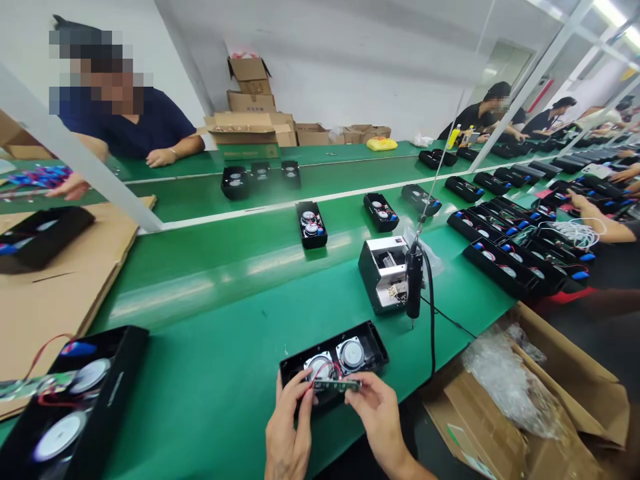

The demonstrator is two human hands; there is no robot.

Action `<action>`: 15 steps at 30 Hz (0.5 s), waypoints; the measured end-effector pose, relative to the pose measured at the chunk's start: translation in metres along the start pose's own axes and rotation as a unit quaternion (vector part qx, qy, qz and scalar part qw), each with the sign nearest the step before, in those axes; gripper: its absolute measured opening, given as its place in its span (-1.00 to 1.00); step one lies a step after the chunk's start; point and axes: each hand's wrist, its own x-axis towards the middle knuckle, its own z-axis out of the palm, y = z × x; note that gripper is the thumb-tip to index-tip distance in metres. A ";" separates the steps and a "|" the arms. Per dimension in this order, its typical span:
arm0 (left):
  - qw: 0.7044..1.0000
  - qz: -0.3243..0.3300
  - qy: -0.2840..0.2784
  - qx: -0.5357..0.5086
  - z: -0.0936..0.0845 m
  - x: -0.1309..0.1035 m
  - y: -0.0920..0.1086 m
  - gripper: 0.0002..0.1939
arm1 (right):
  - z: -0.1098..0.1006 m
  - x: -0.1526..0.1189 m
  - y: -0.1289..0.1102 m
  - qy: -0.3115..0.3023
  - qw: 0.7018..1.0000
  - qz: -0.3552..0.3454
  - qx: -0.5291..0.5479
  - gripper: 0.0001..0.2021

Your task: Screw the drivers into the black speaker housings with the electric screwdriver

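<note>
A black speaker housing (373,340) with two round silver speakers (351,354) lies on the green table in front of me. Above its near edge is a narrow green circuit board (337,385) with red wires. My right hand (373,410) pinches the board's right end between thumb and fingers. The fingers of my left hand (293,417) are closed around the board's left end and the red wires, beside the housing's left side.
A black electric screwdriver (414,283) hangs on a cable beside a screw feeder (383,277). Another open housing (115,393) lies at left by cardboard (95,267). More housings (311,225) sit on the green belt. A person (130,127) is across; an open carton (575,360) stands lower right.
</note>
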 end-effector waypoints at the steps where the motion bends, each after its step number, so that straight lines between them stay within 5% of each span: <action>1: 1.000 -0.011 -0.006 -0.007 0.000 -0.002 0.003 -0.72 | 0.000 0.007 -0.011 0.007 0.999 -0.028 -0.024 -0.59; 4: 1.000 0.002 -0.010 -0.004 -0.005 0.005 0.009 -0.71 | -0.001 0.034 -0.043 -0.028 0.982 -0.134 -0.129 -0.67; 6: 0.998 0.053 -0.006 0.017 -0.011 0.017 0.012 -0.74 | -0.003 0.052 -0.060 -0.126 0.942 -0.215 -0.225 -0.73; 9: 0.991 0.118 -0.021 0.053 -0.022 0.034 0.017 -0.69 | -0.007 0.071 -0.077 -0.301 0.804 -0.331 -0.392 -0.82; 12: 0.985 0.135 -0.075 0.081 -0.032 0.040 0.024 -0.73 | -0.007 0.073 -0.087 -0.396 0.655 -0.352 -0.539 -0.79; 15: 0.973 0.148 -0.133 0.119 -0.035 0.037 0.027 -0.74 | 0.000 0.067 -0.092 -0.438 0.578 -0.303 -0.618 -0.79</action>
